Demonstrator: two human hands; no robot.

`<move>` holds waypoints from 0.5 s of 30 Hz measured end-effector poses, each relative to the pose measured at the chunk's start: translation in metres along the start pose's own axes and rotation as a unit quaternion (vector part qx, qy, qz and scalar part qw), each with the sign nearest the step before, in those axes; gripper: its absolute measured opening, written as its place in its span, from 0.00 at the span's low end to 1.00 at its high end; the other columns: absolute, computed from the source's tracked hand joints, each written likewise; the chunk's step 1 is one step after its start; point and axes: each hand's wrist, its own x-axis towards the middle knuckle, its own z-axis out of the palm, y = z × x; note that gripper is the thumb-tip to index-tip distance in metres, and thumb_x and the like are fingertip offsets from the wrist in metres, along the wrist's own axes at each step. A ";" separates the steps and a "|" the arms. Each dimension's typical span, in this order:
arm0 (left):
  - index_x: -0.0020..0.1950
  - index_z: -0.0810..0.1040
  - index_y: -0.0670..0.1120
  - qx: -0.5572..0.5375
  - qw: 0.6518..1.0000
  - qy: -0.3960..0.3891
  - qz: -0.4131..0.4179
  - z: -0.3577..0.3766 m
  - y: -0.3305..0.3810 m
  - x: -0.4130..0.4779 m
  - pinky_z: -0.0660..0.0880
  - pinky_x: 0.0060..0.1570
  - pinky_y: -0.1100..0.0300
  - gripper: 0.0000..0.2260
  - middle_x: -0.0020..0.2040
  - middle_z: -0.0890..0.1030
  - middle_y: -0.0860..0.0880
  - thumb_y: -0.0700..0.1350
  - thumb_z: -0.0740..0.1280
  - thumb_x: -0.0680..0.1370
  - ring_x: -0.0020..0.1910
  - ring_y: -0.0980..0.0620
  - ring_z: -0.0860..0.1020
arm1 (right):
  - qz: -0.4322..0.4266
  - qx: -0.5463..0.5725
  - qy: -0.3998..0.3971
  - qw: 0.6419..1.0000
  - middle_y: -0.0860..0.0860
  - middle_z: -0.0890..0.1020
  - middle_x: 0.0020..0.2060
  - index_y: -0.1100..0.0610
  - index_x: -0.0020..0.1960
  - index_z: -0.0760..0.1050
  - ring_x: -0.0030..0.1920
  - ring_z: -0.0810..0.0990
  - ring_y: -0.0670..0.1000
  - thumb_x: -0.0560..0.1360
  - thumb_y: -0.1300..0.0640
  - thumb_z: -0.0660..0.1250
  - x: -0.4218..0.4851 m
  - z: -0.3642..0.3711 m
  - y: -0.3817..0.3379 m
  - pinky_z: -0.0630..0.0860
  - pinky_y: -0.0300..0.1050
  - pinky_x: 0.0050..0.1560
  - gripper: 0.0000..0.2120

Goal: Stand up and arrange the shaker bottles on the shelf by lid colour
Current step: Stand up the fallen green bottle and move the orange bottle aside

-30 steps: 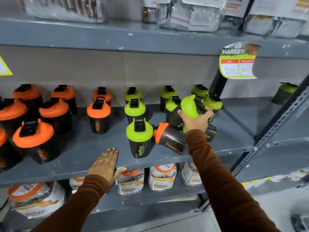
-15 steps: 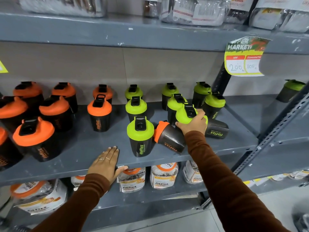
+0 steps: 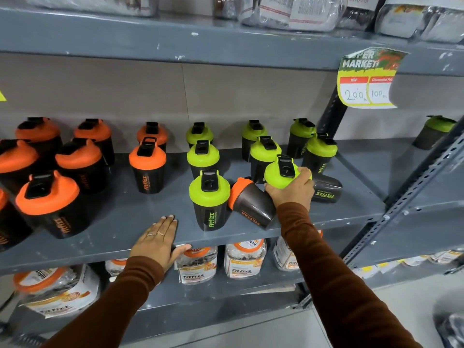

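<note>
The right hand (image 3: 291, 190), right of centre in the frame, is closed around a green-lidded shaker bottle (image 3: 281, 173), fingers wrapped just under the lid; the bottle leans, its dark body (image 3: 326, 192) running out to the right behind the hand and lying low over the grey shelf (image 3: 125, 209). The left hand (image 3: 157, 241), lower centre, lies flat and open on the shelf's front edge, fingers spread forward and thumb hooked below the lip, holding nothing; two rings show on its fingers. Both arms wear brown sleeves. Just left of the right hand an orange-lidded bottle (image 3: 251, 203) lies tipped on its side, lid toward the upper left, touching or nearly touching an upright green-lidded bottle (image 3: 209, 199) at the shelf front. Behind these, at centre, more green-lidded bottles (image 3: 265, 154) stand upright in loose rows. Toward the left of the frame stand the orange-lidded bottles (image 3: 148, 164), all upright. One further green-lidded bottle (image 3: 434, 131) sits on the neighbouring shelf at the far right. A yellow price tag (image 3: 366, 81) hangs from the shelf above at upper right, and packaged jars (image 3: 244, 258) fill the shelf below.
</note>
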 end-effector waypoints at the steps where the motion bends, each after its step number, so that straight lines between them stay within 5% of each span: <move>1: 0.73 0.49 0.45 -0.001 1.000 0.002 0.001 0.000 0.000 0.000 0.49 0.72 0.57 0.34 0.76 0.53 0.46 0.64 0.50 0.75 0.74 0.50 0.53 | 0.005 -0.002 -0.002 1.000 0.65 0.70 0.60 0.62 0.65 0.60 0.61 0.68 0.66 0.60 0.53 0.78 -0.001 0.000 0.001 0.68 0.56 0.60 0.42; 7: 0.73 0.49 0.45 0.002 1.000 -0.001 -0.002 0.000 -0.001 -0.001 0.50 0.72 0.56 0.38 0.76 0.53 0.46 0.68 0.41 0.71 0.74 0.49 0.53 | 0.005 -0.041 0.027 0.999 0.66 0.69 0.63 0.65 0.65 0.61 0.64 0.66 0.65 0.59 0.45 0.77 -0.002 0.001 0.000 0.61 0.57 0.66 0.44; 10: 0.73 0.49 0.45 0.000 1.000 -0.003 -0.003 0.001 -0.001 -0.001 0.50 0.72 0.57 0.37 0.76 0.53 0.46 0.67 0.43 0.72 0.74 0.49 0.53 | -0.185 -0.059 0.150 0.969 0.65 0.72 0.61 0.65 0.62 0.66 0.62 0.67 0.64 0.64 0.44 0.69 -0.016 0.000 -0.008 0.57 0.54 0.66 0.36; 12: 0.73 0.48 0.45 -0.003 1.000 -0.007 -0.001 0.002 -0.001 0.000 0.49 0.72 0.56 0.34 0.76 0.52 0.47 0.65 0.48 0.74 0.74 0.49 0.52 | -0.349 -0.030 0.096 0.932 0.64 0.77 0.55 0.65 0.58 0.70 0.58 0.71 0.60 0.65 0.54 0.68 -0.028 0.001 -0.016 0.64 0.52 0.63 0.25; 15: 0.73 0.48 0.45 -0.003 1.000 -0.004 -0.002 0.002 -0.001 -0.001 0.49 0.72 0.56 0.34 0.76 0.52 0.47 0.65 0.48 0.74 0.74 0.50 0.52 | -0.405 -0.126 -0.131 0.896 0.65 0.75 0.60 0.65 0.64 0.67 0.62 0.71 0.63 0.65 0.61 0.68 -0.039 0.013 -0.024 0.69 0.55 0.65 0.29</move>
